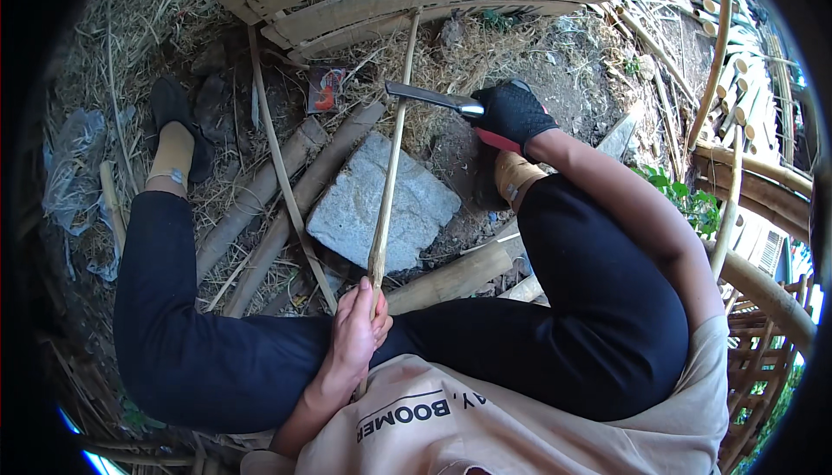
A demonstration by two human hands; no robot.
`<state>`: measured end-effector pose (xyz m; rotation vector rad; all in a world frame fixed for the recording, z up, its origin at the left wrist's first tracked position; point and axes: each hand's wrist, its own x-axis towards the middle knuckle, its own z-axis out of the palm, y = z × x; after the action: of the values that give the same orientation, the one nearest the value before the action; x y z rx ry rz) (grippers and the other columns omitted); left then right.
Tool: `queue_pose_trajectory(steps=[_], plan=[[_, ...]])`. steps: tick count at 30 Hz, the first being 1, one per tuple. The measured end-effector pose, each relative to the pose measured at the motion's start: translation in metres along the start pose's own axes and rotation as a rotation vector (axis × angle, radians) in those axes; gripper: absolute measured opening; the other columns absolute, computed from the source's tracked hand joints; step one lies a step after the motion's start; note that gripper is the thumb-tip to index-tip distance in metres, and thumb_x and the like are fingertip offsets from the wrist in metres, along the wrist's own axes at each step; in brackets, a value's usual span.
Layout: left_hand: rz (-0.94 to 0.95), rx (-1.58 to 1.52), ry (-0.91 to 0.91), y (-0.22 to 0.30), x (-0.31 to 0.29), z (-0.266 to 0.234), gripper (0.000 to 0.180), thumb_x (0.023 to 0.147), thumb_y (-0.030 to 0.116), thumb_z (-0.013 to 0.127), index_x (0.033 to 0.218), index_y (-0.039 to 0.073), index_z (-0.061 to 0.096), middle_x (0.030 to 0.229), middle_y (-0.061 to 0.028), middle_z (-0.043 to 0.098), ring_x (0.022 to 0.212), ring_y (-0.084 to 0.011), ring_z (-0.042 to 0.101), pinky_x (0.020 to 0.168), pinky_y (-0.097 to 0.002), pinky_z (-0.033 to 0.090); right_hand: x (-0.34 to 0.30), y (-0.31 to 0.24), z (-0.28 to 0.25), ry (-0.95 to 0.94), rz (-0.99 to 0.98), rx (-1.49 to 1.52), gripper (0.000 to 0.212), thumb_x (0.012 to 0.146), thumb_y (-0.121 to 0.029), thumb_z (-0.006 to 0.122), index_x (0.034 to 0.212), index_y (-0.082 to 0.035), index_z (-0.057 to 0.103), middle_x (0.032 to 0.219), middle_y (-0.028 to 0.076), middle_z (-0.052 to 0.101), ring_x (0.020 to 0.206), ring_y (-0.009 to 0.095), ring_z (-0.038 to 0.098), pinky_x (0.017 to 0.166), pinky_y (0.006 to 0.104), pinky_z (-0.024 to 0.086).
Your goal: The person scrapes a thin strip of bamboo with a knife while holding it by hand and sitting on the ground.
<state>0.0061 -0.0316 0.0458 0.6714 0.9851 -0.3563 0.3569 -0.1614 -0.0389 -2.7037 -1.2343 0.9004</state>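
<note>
My bare left hand (355,329) is wrapped round the near part of a long, thin bamboo stick (387,193), close to my lap. The stick runs away from me, over a flat grey stone slab (347,206), up to the wooden crate. My right hand (513,114), in a black and red glove, grips a knife (429,96) by its handle, which the fingers hide. Its dark blade points left and crosses the far half of the stick; it seems to touch it.
A slatted wooden crate (364,9) stands at the far side. Bamboo poles (299,193) lie beside the slab, and another bamboo piece (451,280) lies near my knee. Cut bamboo (741,98) is stacked at far right. Clear plastic (76,172) and a red packet (326,92) lie on the straw.
</note>
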Motion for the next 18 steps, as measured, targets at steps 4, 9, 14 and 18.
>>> queue_pose_trajectory(steps=[4,9,14,18], plan=[[0.023,0.088,0.072,0.002,0.002,-0.001,0.043,0.111,0.039,0.035,0.08,0.011,0.045,0.054,0.0054,0.034,0.039,-0.0037,0.027,0.035,-0.0219,0.021,-0.009,-0.007,0.014,-0.031,0.045,0.198,0.031,0.088,-0.037,0.065,0.101,-0.01,0.074,0.09,0.02,0.073,0.089,0.039,0.071,0.081,0.0471,0.055],[-0.001,0.049,0.051,0.005,0.003,0.003,0.043,0.111,0.039,0.036,0.08,0.011,0.046,0.054,0.0051,0.034,0.039,-0.0039,0.026,0.035,-0.0221,0.021,-0.027,-0.035,0.003,-0.142,-0.189,0.106,0.028,0.084,-0.033,0.067,0.1,-0.012,0.074,0.092,0.019,0.073,0.091,0.038,0.071,0.083,0.0479,0.055],[-0.033,0.011,0.021,0.002,0.003,0.004,0.042,0.111,0.039,0.036,0.081,0.011,0.045,0.053,0.0053,0.033,0.039,-0.0039,0.026,0.035,-0.0219,0.021,-0.023,-0.05,-0.006,-0.159,-0.241,0.115,0.025,0.083,-0.029,0.067,0.098,-0.012,0.075,0.092,0.019,0.074,0.09,0.038,0.071,0.083,0.0478,0.056],[-0.092,-0.079,-0.058,0.005,-0.001,0.002,0.042,0.11,0.04,0.035,0.081,0.012,0.044,0.052,0.0055,0.033,0.039,-0.004,0.025,0.035,-0.0217,0.021,-0.004,-0.027,-0.001,-0.084,-0.155,0.06,0.022,0.082,-0.027,0.067,0.097,-0.013,0.076,0.091,0.019,0.074,0.089,0.038,0.072,0.083,0.0475,0.056]])
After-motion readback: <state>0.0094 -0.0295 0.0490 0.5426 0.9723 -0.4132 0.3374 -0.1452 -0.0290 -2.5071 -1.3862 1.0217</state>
